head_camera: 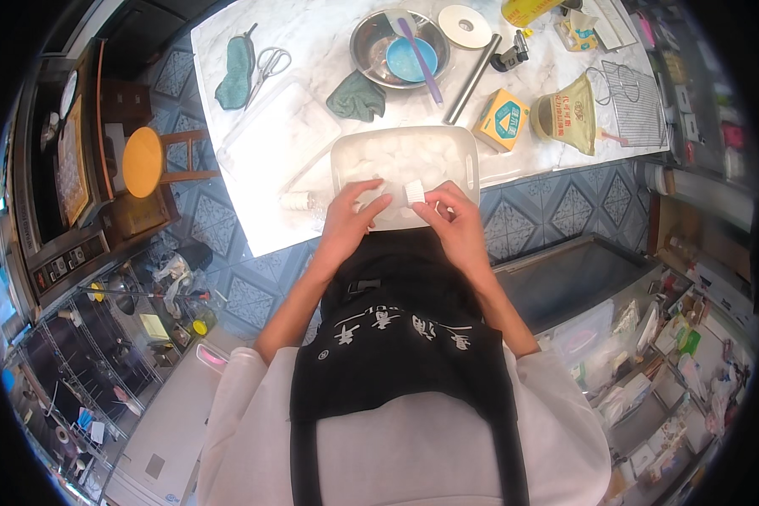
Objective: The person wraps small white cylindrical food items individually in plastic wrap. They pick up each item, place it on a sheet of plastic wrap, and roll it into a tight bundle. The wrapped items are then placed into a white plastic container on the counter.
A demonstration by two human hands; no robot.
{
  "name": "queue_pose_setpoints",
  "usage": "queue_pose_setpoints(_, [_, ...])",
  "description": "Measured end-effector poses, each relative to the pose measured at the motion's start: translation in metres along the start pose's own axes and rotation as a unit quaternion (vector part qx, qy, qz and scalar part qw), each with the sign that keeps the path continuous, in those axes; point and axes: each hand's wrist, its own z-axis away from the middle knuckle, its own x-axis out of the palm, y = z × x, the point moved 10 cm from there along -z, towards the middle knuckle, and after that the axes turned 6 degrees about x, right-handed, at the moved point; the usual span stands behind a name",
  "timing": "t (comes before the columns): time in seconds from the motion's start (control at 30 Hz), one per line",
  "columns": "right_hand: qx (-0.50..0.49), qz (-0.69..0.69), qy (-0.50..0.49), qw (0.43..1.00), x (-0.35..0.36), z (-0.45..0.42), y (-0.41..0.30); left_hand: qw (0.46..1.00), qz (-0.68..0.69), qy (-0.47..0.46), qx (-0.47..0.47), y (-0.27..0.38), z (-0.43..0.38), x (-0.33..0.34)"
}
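Observation:
A white pleated paper cup (413, 191) is pinched between the thumb and fingers of my right hand (446, 207). It is over the near part of a translucent plastic tub (471, 142). Pale, rounded pieces (405, 152) fill much of the tub, their outlines washed out by glare. My left hand (353, 212) reaches over the tub's near left corner, thumb and forefinger apart. I see nothing clearly gripped in it. Left of that hand lies a stack of white pleated paper cups (296, 201), beside clear plastic.
Behind the tub stand a metal bowl (364, 60) with a blue bowl (411, 62) and purple-handled spatula (420, 57), a green cloth (356, 98), a metal tube (474, 79) and a yellow box (503, 120). Scissors (269, 66) lie far left; a wire rack (639, 107) is right.

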Motion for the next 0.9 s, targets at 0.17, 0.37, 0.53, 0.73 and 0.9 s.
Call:
queue_pose_setpoints(0.17, [-0.008, 0.026, -0.013, 1.000, 0.002, 0.001, 0.000, 0.989, 0.115, -0.081, -0.050, 0.000, 0.002, 0.016])
queue_pose_setpoints(0.37, [-0.023, 0.017, -0.013, 1.000, 0.002, 0.002, -0.007, 0.982, 0.150, -0.094, -0.066, -0.006, 0.001, 0.023])
queue_pose_setpoints(0.53, [-0.019, -0.010, 0.006, 1.000, -0.004, -0.001, 0.001, 0.998, 0.037, 0.057, -0.013, 0.007, -0.002, -0.011])
queue_pose_setpoints(0.73, [-0.024, 0.021, -0.013, 0.999, 0.001, 0.002, -0.002, 0.978, 0.152, -0.127, -0.071, 0.010, 0.006, 0.033])
queue_pose_setpoints(0.9, [-0.024, -0.011, -0.019, 0.999, 0.000, 0.001, 0.002, 0.981, 0.167, -0.086, -0.054, 0.002, -0.001, 0.026])
